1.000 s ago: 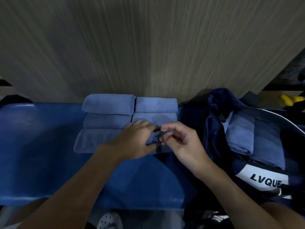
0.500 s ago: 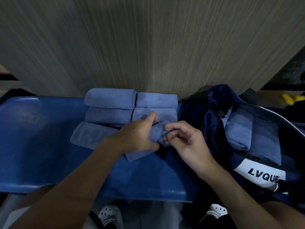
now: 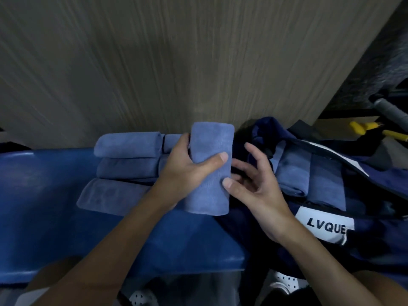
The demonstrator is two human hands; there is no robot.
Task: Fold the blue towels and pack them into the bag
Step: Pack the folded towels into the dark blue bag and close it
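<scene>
Folded blue cloth towel (image 3: 209, 168) | left hand (image 3: 183, 171) gripped it upright just left of navy fabric bag (image 3: 371, 248), likely for packing | right hand (image 3: 260, 191) unclenched, thumb steadying towel

A blue padded bench (image 3: 44, 206) runs in from the left edge, and its smooth cover catches a soft sheen near the left end. Directly behind the bench rises a wall panel (image 3: 176, 62) of grey-brown wood grain with fine vertical streaks, filling the upper view. Beyond the bench's right end the panel stops at a slanting edge, and past it lies a dark speckled surface (image 3: 379, 62). Lower on that side, a grey bar (image 3: 390, 109) and yellow handles (image 3: 357, 127) sit by a tan ledge (image 3: 344, 121). Under the bench's near edge shows pale grey floor (image 3: 198, 288). The light is dim.
</scene>
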